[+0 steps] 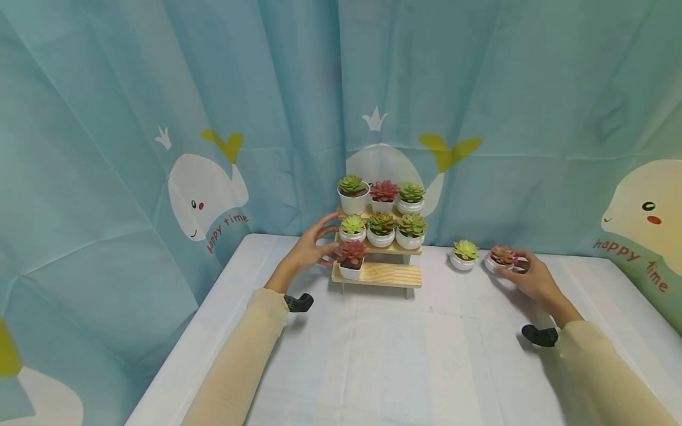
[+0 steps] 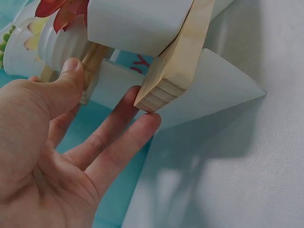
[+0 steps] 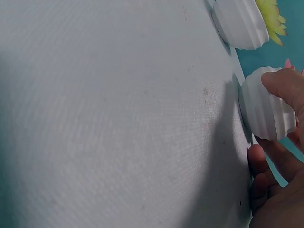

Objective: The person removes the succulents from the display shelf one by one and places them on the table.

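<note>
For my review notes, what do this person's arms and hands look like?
Long, plain cream fabric sleeves cover the left arm and right arm. A small, black, curved device sits at the left wrist and right wrist. The left hand and right hand are gloveless. No cables show.

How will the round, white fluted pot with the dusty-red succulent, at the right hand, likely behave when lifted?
The white fluted pot looks rigid, so it probably won't flex where the right hand pinches it. Its squat, wide shape should resist tipping if nudged. The smooth-looking wall may be slightly slippery, though its grooves could help grip.
</note>
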The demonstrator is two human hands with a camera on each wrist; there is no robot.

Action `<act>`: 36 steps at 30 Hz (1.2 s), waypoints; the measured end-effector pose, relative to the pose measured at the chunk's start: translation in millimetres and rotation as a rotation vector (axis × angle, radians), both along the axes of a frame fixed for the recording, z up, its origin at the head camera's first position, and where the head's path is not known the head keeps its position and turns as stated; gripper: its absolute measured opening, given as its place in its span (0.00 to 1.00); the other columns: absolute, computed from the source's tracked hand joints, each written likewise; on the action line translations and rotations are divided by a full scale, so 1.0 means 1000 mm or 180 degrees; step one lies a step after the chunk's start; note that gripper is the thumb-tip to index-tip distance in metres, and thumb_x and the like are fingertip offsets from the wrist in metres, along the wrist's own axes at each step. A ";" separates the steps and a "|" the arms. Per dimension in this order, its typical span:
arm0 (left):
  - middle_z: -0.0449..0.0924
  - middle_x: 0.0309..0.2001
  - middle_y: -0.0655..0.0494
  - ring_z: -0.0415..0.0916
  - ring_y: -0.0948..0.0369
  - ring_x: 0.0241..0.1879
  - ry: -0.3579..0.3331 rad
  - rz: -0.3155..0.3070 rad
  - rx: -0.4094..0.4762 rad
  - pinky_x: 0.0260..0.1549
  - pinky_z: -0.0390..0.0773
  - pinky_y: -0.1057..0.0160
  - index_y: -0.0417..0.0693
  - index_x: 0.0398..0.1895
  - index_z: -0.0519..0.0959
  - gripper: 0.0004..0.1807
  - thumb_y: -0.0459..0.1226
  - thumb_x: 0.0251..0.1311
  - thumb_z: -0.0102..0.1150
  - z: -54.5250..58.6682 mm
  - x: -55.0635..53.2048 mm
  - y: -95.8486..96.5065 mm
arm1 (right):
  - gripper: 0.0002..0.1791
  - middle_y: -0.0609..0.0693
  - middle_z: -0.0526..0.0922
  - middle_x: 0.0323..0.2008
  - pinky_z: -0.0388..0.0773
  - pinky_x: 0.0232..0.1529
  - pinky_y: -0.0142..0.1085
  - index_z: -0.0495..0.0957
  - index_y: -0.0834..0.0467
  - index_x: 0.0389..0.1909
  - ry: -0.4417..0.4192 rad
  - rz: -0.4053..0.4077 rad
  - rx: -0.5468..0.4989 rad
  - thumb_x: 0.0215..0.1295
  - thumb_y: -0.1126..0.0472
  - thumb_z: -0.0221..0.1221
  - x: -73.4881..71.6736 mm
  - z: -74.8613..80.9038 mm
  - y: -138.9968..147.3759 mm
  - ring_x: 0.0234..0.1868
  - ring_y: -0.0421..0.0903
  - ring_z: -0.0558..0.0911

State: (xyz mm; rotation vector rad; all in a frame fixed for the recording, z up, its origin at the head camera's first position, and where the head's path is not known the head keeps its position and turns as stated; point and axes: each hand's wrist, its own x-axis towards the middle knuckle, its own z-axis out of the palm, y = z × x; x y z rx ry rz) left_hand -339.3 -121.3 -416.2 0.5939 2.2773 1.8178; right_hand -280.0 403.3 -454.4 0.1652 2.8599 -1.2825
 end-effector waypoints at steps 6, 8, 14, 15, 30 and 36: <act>0.64 0.75 0.44 0.86 0.52 0.36 -0.0002 -0.0006 0.0010 0.36 0.85 0.35 0.66 0.82 0.56 0.42 0.28 0.72 0.59 0.000 0.000 0.000 | 0.53 0.82 0.57 0.70 0.67 0.64 0.67 0.47 0.75 0.76 -0.0025 -0.0011 -0.0031 0.72 0.41 0.62 -0.001 -0.001 0.001 0.69 0.77 0.63; 0.64 0.75 0.45 0.86 0.52 0.37 0.0009 -0.0011 -0.0001 0.36 0.85 0.36 0.66 0.82 0.56 0.42 0.28 0.72 0.59 0.000 0.000 0.000 | 0.53 0.81 0.57 0.70 0.67 0.64 0.66 0.47 0.74 0.76 -0.0026 -0.0008 -0.0040 0.72 0.41 0.62 -0.001 -0.001 0.001 0.69 0.77 0.63; 0.63 0.75 0.45 0.86 0.50 0.39 -0.0002 0.0006 -0.0012 0.35 0.86 0.38 0.67 0.82 0.56 0.42 0.28 0.72 0.59 0.000 0.000 -0.001 | 0.54 0.81 0.57 0.70 0.68 0.64 0.66 0.46 0.74 0.76 -0.0036 0.0070 -0.0052 0.72 0.41 0.62 0.000 0.002 0.002 0.69 0.76 0.63; 0.63 0.75 0.45 0.86 0.50 0.39 -0.0008 0.0006 -0.0006 0.35 0.86 0.38 0.67 0.82 0.56 0.42 0.28 0.72 0.59 0.000 0.000 -0.001 | 0.54 0.81 0.57 0.70 0.67 0.64 0.66 0.46 0.74 0.76 -0.0038 0.0086 -0.0054 0.71 0.41 0.62 0.000 0.003 0.002 0.69 0.76 0.63; 0.65 0.74 0.43 0.86 0.48 0.42 0.0038 0.0002 -0.0026 0.34 0.86 0.38 0.66 0.81 0.57 0.41 0.28 0.72 0.59 0.000 0.001 -0.001 | 0.56 0.80 0.61 0.68 0.67 0.60 0.69 0.42 0.70 0.78 -0.0058 0.0408 0.0215 0.71 0.41 0.63 0.007 0.016 0.013 0.67 0.77 0.65; 0.65 0.75 0.44 0.86 0.49 0.42 0.0023 0.0000 -0.0025 0.34 0.87 0.40 0.67 0.81 0.57 0.41 0.28 0.72 0.59 0.000 0.001 -0.001 | 0.56 0.80 0.63 0.68 0.69 0.58 0.68 0.40 0.69 0.79 -0.0058 0.0524 0.0292 0.72 0.42 0.63 0.011 0.027 0.019 0.65 0.78 0.67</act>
